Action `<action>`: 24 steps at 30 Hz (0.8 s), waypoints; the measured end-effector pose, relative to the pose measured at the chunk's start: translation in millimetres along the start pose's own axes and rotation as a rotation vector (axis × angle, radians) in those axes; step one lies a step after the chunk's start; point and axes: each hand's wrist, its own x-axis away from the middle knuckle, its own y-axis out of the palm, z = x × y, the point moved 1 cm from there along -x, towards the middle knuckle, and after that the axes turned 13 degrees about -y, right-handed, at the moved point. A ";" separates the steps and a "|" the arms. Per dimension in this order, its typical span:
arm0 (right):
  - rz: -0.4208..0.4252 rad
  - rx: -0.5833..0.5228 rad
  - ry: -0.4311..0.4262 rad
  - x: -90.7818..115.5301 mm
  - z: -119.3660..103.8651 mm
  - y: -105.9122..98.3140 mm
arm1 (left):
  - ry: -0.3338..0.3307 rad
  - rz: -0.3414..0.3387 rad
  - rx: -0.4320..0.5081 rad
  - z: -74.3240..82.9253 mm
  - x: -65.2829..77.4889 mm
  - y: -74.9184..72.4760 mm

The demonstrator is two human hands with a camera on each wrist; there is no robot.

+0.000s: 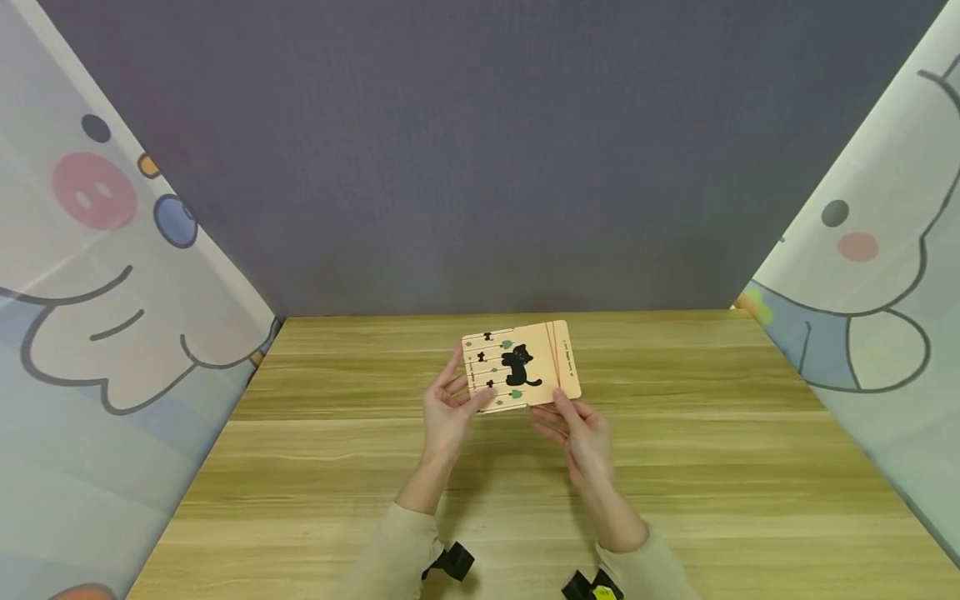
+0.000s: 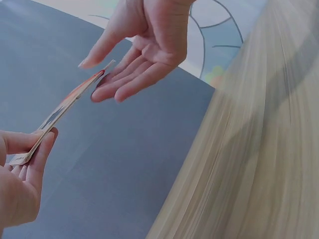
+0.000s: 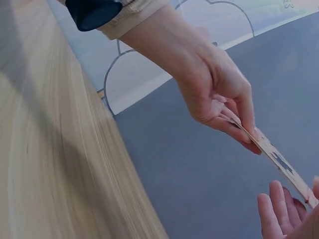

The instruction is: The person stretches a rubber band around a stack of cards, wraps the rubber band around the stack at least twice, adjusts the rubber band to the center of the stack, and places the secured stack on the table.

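A thin cream card-like piece (image 1: 542,371) printed with a black cat, small bows and green shapes is held up over the table. Two thin red lines cross its right end. My left hand (image 1: 446,421) pinches the left end, thumb on the printed face and fingers behind, as the left wrist view also shows at that hand (image 2: 22,184). My right hand (image 1: 588,442) is at the other end, its fingers nearly straight. In the left wrist view, this right hand's thumb (image 2: 94,57) stands off the face, with its fingers near the back.
Beneath the hands lies a wood-grain table (image 1: 337,467), with a dark grey panel (image 1: 495,167) rising behind it. Cartoon-printed cloths hang at the left (image 1: 97,333) and right (image 1: 862,333). Black wrist mounts (image 1: 456,562) sit by the sleeves.
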 end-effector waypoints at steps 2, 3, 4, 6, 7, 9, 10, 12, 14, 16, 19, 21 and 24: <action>-0.018 -0.038 -0.023 4.4 -15.0 5.9 | -0.004 0.001 0.000 0.7 0.2 -0.5; -0.019 -0.041 -0.028 4.7 -16.0 5.3 | -0.007 0.001 0.004 1.0 0.3 -0.7; -0.024 -0.043 -0.030 5.2 -16.8 5.0 | -0.011 0.001 0.006 1.3 0.5 -0.8; -0.030 -0.046 -0.026 6.6 -17.6 5.4 | -0.018 0.001 0.006 1.7 1.0 -1.0; -0.034 -0.044 -0.021 7.4 -17.6 5.8 | -0.021 -0.001 0.005 1.6 1.1 -1.1; -0.026 -0.008 -0.008 5.0 -6.0 -0.4 | -0.026 -0.012 0.000 1.5 1.3 -1.2; -0.041 -0.008 -0.006 5.9 -6.4 0.3 | -0.028 -0.017 -0.003 1.1 1.4 -1.4; -0.048 0.015 -0.004 10.5 -16.6 8.3 | -0.026 -0.030 -0.007 0.0 1.2 -1.7; -0.081 0.029 0.016 17.1 -32.5 20.7 | -0.023 -0.053 -0.019 -1.5 1.1 -1.4; -0.091 0.038 0.051 25.0 -52.5 37.3 | -0.014 -0.073 -0.033 -3.1 1.0 -0.8; -0.081 0.027 0.124 34.5 -78.6 59.2 | -0.001 -0.092 -0.059 -5.2 0.3 -0.5; -0.065 0.027 0.162 37.1 -89.3 67.8 | 0.008 -0.082 -0.065 -5.3 -0.2 -1.4; -0.082 0.054 0.219 38.0 -95.8 72.2 | 0.003 -0.071 -0.058 -4.3 -0.5 -3.3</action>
